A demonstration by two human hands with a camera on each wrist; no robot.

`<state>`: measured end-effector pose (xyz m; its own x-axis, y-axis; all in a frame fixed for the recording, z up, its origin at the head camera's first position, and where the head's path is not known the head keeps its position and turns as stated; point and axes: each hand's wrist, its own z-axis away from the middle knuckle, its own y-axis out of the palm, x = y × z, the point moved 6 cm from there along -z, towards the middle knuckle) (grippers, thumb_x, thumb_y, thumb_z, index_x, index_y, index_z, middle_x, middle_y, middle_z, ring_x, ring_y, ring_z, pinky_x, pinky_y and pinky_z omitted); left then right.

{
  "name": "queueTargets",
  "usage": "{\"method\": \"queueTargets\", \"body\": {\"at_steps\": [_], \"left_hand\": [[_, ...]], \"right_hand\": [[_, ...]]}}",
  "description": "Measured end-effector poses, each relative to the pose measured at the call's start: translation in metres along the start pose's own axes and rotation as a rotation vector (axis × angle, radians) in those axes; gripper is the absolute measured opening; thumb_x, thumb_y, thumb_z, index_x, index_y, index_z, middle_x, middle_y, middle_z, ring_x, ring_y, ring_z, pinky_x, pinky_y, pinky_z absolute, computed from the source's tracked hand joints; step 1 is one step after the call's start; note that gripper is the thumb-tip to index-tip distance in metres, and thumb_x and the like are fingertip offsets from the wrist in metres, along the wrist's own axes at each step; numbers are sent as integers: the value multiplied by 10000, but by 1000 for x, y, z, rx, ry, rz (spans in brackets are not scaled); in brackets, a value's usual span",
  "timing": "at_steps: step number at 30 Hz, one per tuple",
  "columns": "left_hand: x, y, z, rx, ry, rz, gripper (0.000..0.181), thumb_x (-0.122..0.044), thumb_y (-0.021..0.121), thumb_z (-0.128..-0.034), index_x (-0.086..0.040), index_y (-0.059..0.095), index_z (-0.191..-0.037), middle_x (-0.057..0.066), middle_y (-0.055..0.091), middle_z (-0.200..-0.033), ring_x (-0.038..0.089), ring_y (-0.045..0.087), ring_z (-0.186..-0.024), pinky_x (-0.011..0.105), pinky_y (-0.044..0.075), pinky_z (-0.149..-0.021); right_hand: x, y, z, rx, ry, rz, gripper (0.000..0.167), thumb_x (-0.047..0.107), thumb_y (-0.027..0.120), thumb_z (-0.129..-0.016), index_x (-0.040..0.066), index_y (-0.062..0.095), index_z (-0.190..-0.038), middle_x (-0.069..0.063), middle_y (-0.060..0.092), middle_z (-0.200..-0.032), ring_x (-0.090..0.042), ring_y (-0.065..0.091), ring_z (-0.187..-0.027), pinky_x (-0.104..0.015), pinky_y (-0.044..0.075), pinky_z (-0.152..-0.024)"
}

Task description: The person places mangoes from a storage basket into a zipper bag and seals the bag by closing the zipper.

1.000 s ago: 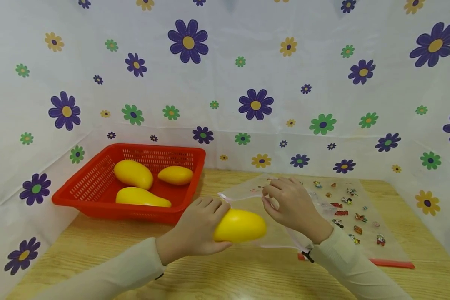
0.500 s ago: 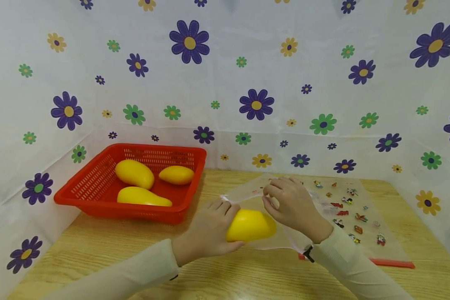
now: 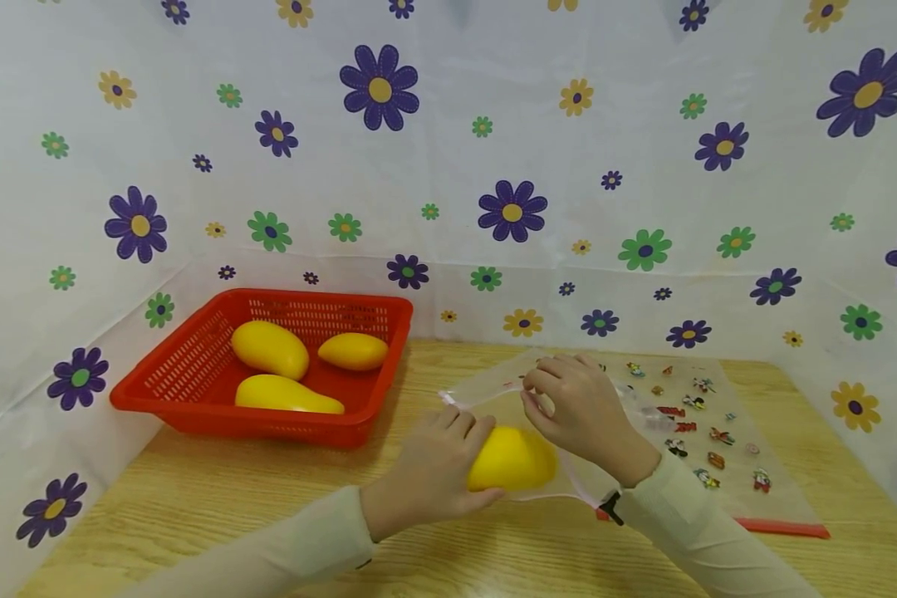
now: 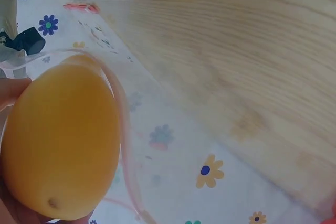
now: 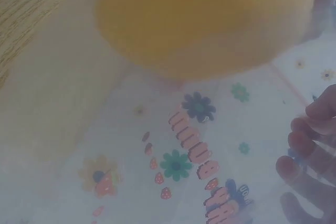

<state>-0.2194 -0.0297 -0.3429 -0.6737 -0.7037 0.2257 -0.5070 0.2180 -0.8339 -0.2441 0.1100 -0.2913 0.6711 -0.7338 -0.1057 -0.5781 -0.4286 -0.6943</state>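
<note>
My left hand [image 3: 437, 469] grips a smooth yellow mango [image 3: 516, 458] from its left end. The mango's right part lies inside the mouth of a translucent zip bag [image 3: 493, 382] with a pinkish rim. In the left wrist view the bag's rim curves round the mango [image 4: 63, 140]. My right hand [image 3: 583, 411] pinches the bag's upper edge with curled fingers and thumb, just beyond the mango. Through the film in the right wrist view show the blurred mango [image 5: 205, 24], pink printed letters, and the right hand's fingers [image 5: 310, 140].
A red plastic basket [image 3: 284, 425] with three yellow mangoes [image 3: 271, 349] stands at the left. Under and beyond my right arm lies a translucent bag with cartoon prints [image 3: 718, 436] and a red slider strip [image 3: 785, 528]. A flowered white sheet [image 3: 448, 166] walls the wooden table [image 3: 217, 507].
My left hand has moved right with the mango, bringing the mango's far part inside the bag's mouth. The right hand stays in nearly the same place, still pinching the bag.
</note>
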Motion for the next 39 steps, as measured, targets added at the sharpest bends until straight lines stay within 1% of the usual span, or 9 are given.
{"method": "queueTargets", "body": {"at_steps": [5, 9, 11, 16, 21, 27, 31, 35, 39], "left_hand": [[-7, 4, -2, 9, 22, -17, 673, -665, 629, -706, -130, 585, -1113, 1, 646, -876, 143, 564, -767, 263, 481, -674], [-10, 7, -2, -3, 29, -18, 663, -662, 635, -704, -136, 580, -1104, -3, 637, -842, 134, 543, -730, 248, 468, -638], [-11, 10, -3, 4, 36, -16, 665, -661, 632, -709, -133, 571, -1107, -3, 632, -834, 131, 531, -715, 240, 463, -632], [-12, 17, -3, 31, 52, -18, 673, -660, 621, -726, -123, 547, -1126, -6, 616, -831, 134, 517, -707, 241, 460, -651], [-15, 22, -3, 38, 75, -31, 683, -667, 613, -733, -130, 538, -1147, -10, 596, -829, 135, 526, -707, 247, 474, -657], [-19, 28, -3, 90, 104, -18, 701, -689, 583, -751, -133, 529, -1175, -11, 588, -840, 132, 522, -711, 242, 479, -659], [-21, 31, -2, 113, 112, -30, 758, -733, 573, -725, -131, 523, -1184, -10, 596, -866, 134, 536, -743, 246, 486, -687], [-22, 31, -2, 110, 116, -50, 790, -749, 596, -690, -119, 546, -1164, -7, 608, -890, 130, 545, -756, 240, 503, -697], [-22, 30, -3, 91, 105, -55, 750, -706, 616, -710, -97, 566, -1147, 3, 616, -911, 129, 543, -757, 223, 504, -675]], "right_hand": [[1, -1, -1, -8, 4, -3, 72, 165, 701, -758, 120, 650, -734, 18, 632, -711, -161, 570, -674, -307, 476, -650], [1, -1, -1, -14, 5, -3, 74, 162, 703, -757, 118, 651, -728, 17, 627, -704, -162, 568, -673, -306, 473, -648], [1, -2, -1, -19, 3, -3, 77, 157, 703, -756, 118, 647, -721, 18, 622, -697, -161, 565, -669, -304, 468, -643], [1, -3, -2, -34, -9, 2, 89, 147, 702, -752, 117, 634, -703, 21, 609, -679, -157, 557, -653, -304, 459, -633], [2, -1, -2, -43, -16, 1, 94, 139, 702, -748, 115, 631, -691, 21, 601, -669, -159, 561, -658, -303, 460, -639], [3, 0, -1, -41, -20, 4, 95, 143, 704, -748, 110, 635, -691, 12, 608, -674, -165, 579, -671, -303, 466, -640], [4, 0, -1, -38, -18, 5, 85, 139, 708, -743, 109, 644, -697, 7, 627, -685, -166, 581, -670, -301, 459, -630], [4, 1, 0, -28, -15, 5, 84, 148, 701, -755, 109, 652, -698, 7, 632, -684, -167, 576, -667, -298, 456, -630], [4, 1, 0, -24, -12, 4, 91, 153, 704, -756, 110, 652, -695, 10, 625, -678, -163, 573, -668, -296, 450, -631]]}}
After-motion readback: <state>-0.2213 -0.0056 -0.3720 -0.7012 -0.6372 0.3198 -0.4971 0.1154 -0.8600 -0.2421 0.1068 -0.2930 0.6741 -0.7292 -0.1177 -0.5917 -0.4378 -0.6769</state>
